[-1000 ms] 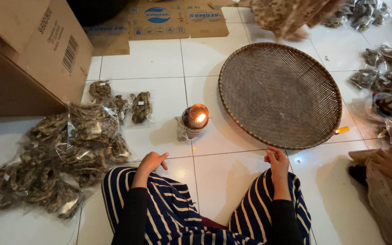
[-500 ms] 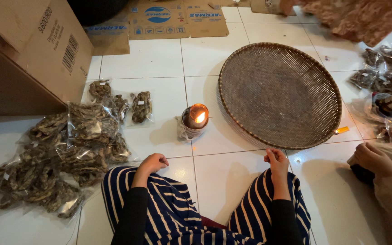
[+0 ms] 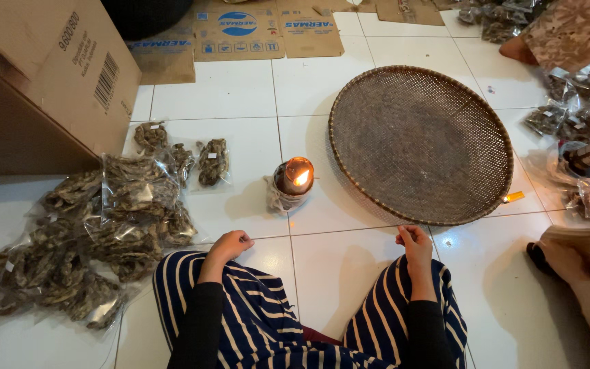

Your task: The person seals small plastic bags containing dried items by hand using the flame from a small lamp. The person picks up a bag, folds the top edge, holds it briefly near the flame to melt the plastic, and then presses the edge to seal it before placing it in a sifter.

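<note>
I sit cross-legged in striped trousers on a white tiled floor. My left hand (image 3: 229, 246) rests on my left knee, fingers curled, holding nothing. My right hand (image 3: 414, 243) rests on my right knee, fingers loosely closed, just below the rim of a large round woven tray (image 3: 420, 141), which lies flat with nothing in it. A lit candle in a small jar (image 3: 293, 181) stands between my knees and the tray. A heap of clear plastic bags of dried brown stuff (image 3: 93, 225) lies to my left.
A big cardboard box (image 3: 42, 75) stands at the upper left, flattened cardboard (image 3: 268, 31) beyond it. More filled bags (image 3: 578, 113) lie at the right. Another person's foot (image 3: 517, 49) is at the top right, and a second person's arm (image 3: 582, 273) at the lower right. A small orange lighter (image 3: 513, 197) lies by the tray.
Both my hands stay on my knees. The person at the top right has shifted further right, and the arm at the lower right has drawn in closer.
</note>
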